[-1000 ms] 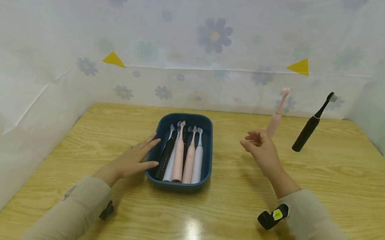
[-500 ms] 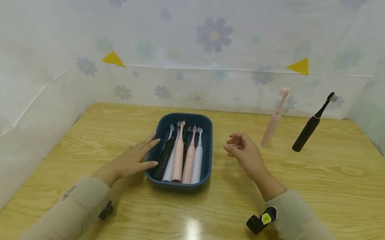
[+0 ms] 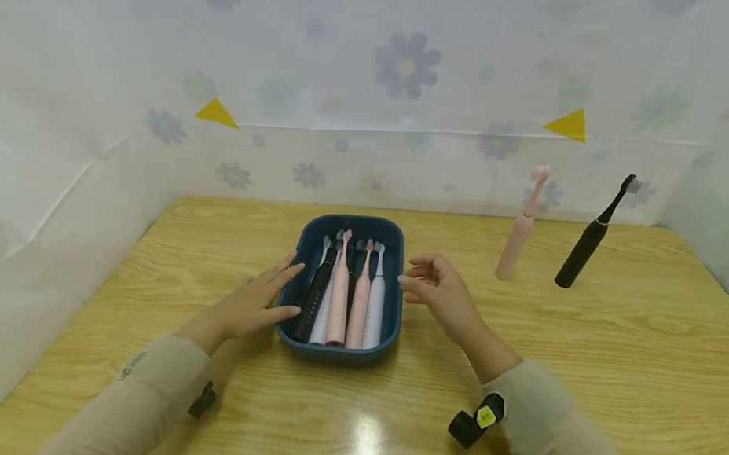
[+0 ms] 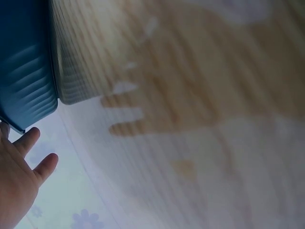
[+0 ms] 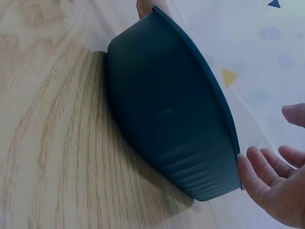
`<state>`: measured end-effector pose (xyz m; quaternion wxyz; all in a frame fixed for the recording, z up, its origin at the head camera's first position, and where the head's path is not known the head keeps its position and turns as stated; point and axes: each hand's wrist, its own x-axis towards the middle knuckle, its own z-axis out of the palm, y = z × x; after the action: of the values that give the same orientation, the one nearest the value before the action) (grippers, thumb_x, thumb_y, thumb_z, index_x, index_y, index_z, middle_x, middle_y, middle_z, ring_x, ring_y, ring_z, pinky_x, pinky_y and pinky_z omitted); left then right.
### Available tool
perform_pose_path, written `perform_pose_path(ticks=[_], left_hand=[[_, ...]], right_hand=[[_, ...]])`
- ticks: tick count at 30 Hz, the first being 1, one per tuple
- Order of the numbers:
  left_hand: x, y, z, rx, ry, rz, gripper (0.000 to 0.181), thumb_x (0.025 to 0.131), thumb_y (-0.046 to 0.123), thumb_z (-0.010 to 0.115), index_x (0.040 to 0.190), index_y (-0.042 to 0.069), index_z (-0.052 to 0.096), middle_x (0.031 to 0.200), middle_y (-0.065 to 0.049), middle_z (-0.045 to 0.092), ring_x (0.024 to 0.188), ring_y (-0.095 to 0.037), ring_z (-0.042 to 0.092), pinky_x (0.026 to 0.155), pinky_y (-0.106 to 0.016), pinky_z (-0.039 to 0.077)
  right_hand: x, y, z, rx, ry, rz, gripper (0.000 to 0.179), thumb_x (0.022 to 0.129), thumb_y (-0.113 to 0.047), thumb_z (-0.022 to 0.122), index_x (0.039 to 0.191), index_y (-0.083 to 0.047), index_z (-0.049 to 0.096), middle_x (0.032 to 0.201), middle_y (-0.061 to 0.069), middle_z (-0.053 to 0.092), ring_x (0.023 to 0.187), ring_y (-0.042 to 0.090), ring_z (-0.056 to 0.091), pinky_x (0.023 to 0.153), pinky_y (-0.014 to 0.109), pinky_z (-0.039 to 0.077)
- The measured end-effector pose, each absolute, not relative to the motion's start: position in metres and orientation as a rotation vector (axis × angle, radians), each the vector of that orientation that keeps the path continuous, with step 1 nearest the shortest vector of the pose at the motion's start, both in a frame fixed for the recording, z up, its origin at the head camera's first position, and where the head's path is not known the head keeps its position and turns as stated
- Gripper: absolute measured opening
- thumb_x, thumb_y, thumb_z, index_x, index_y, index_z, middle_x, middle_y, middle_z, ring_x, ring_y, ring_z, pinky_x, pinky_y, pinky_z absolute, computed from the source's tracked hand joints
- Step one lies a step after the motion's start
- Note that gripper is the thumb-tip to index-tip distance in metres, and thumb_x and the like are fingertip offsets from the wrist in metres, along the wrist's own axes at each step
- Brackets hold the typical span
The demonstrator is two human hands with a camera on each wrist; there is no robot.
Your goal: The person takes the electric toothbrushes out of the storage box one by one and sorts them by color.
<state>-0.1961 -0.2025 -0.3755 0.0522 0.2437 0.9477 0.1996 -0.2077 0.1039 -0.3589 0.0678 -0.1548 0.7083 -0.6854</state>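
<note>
A dark blue bin (image 3: 395, 308) sits on the wooden table, with several electric toothbrushes in black, white and pink lying inside. My left hand (image 3: 249, 305) rests with spread fingers on the bin's left rim. At the right rim is my right hand (image 3: 443, 294), its fingers loosely bent and holding nothing. In the right wrist view, the fingertips (image 5: 245, 167) are right at the edge of the bin (image 5: 167, 100). The left wrist view shows the left hand (image 4: 19, 176) below the ribbed side of the bin (image 4: 28, 71).
A pink electric toothbrush (image 3: 515, 243) stands upright at the back right of the table (image 3: 247, 424). Beside it stands a black one (image 3: 583, 250), leaning a little in view. Behind the table hangs a flowered white sheet (image 3: 337, 40) with yellow triangles.
My right hand has moved left from in front of the standing pink toothbrush to the bin's right rim. The left hand and the toothbrushes stay where they were.
</note>
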Motion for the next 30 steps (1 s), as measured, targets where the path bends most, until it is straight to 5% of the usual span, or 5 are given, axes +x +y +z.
perform_pose_path(ticks=[18,30], left_hand=[[-0.197,-0.203,-0.377,0.737,2.879,0.613,0.070,0.086,0.050,0.041,0.140,0.016,0.012,0.144,-0.001,-0.004,0.125,-0.036,0.016,0.089,-0.064,0.009],[-0.199,-0.204,-0.378,0.744,2.890,0.605,0.070,0.086,0.049,0.041,0.140,0.015,0.012,0.144,-0.002,-0.002,0.125,-0.037,0.016,0.089,-0.065,0.010]], right_hand=[[-0.204,0.083,-0.348,-0.556,2.135,-2.007,0.036,0.085,-0.010,0.055,0.113,0.006,0.040,0.098,0.015,0.046,0.093,0.041,0.046,0.075,0.040,0.045],[-0.207,0.067,-0.349,-0.532,2.134,-1.890,0.042,0.084,-0.012,0.056,0.117,0.006,0.038,0.102,0.017,0.046,0.089,0.026,0.051,0.074,0.036,0.046]])
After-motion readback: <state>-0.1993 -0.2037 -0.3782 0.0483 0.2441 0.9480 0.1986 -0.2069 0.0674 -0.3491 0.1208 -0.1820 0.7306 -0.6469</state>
